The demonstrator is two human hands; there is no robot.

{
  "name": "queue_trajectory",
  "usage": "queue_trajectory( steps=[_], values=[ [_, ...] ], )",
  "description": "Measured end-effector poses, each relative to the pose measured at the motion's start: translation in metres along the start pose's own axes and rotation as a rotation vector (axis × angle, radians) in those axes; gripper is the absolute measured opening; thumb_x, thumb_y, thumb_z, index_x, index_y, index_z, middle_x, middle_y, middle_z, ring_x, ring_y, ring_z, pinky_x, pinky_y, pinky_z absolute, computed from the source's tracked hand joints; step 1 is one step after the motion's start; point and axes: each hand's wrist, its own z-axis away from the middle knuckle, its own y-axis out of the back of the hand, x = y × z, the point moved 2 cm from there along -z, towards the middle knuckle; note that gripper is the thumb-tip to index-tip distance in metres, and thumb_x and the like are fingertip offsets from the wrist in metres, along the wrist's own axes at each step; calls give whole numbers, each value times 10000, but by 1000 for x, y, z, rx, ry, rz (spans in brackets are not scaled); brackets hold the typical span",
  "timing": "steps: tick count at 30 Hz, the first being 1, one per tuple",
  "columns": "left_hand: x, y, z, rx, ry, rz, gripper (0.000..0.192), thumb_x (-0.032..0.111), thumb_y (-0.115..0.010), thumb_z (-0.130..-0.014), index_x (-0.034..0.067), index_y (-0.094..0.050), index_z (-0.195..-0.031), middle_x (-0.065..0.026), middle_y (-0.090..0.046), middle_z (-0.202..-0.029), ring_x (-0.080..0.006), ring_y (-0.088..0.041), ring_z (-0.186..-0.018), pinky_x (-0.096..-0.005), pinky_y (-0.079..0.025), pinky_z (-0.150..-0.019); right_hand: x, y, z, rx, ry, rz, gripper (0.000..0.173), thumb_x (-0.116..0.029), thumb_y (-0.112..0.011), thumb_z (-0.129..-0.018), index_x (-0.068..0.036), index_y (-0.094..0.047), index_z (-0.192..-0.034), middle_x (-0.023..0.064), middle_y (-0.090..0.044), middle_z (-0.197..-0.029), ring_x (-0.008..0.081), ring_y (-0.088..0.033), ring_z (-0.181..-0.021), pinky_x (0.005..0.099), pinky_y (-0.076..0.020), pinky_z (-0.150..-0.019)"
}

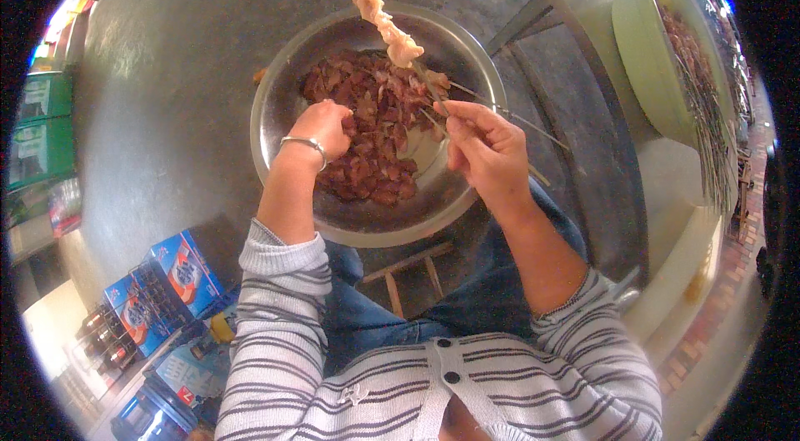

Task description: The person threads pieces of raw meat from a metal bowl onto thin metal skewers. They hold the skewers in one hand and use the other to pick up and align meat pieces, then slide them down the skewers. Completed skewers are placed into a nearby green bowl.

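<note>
A wide metal basin before me holds a heap of dark red meat pieces. My right hand pinches a thin skewer over the basin's right side. Pale pieces of meat are threaded along its upper end, which points up and left past the far rim. My left hand, with a silver bangle at the wrist, is curled at the heap's left side. Dark meat lies against its fingertips, and whether they grip a piece is hidden. More skewers rest across the basin's right rim.
At right, a green plastic tub with many loaded skewers stands on a raised surface. A wooden frame shows below the basin between my knees. Blue boxes and bottles stand at lower left, green crates at far left.
</note>
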Motion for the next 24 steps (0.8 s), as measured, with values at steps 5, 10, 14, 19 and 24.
queue_trajectory(
  steps=[5, 10, 14, 19, 24],
  values=[
    [-8, 8, -4, -54, 138, 215, 169, 57, -570, -752, 39, -669, -887, -197, -647, -916, -360, -605, -910, -409, -474, -795, 0, 1, -1, 20, -7, -8, 181, -65, -561, -897, -4, -628, -1053, -10, -563, -637, 54, -510, -522, 188, -380, -464],
    [-9, 20, 4, -126, 183, 494, 186, 108, -639, -754, 59, -675, -929, -148, -658, -973, -295, -620, -919, -378, -476, -840, 0, 1, -3, 29, 50, 65, 195, -49, -556, -897, -1, -625, -1073, -16, -549, -625, 35, -464, -487, 172, -310, -420],
    [39, 7, 11, 153, -148, -103, 265, 126, -685, -693, 137, -682, -958, -140, -570, -1060, -328, -537, -1030, -382, -472, -882, 2, 0, -4, 27, 70, 70, 194, -47, -553, -898, 1, -625, -1072, -15, -551, -631, 35, -462, -490, 173, -309, -420],
    [85, -27, -1, -393, -166, 2, 151, 129, -699, -667, 57, -692, -800, -172, -655, -916, -321, -628, -905, -399, -513, -775, 2, 1, -4, 33, 67, 64, 199, -36, -552, -896, 8, -619, -1078, -8, -557, -654, 38, -462, -497, 175, -317, -427],
    [78, -30, -5, -290, -98, -83, 128, 65, -608, -746, 24, -651, -859, -205, -632, -928, -344, -615, -913, -405, -511, -784, 3, 1, -7, 29, 70, 22, 204, -38, -561, -891, 10, -616, -1082, -3, -562, -661, 42, -468, -503, 175, -324, -435]
  ],
)
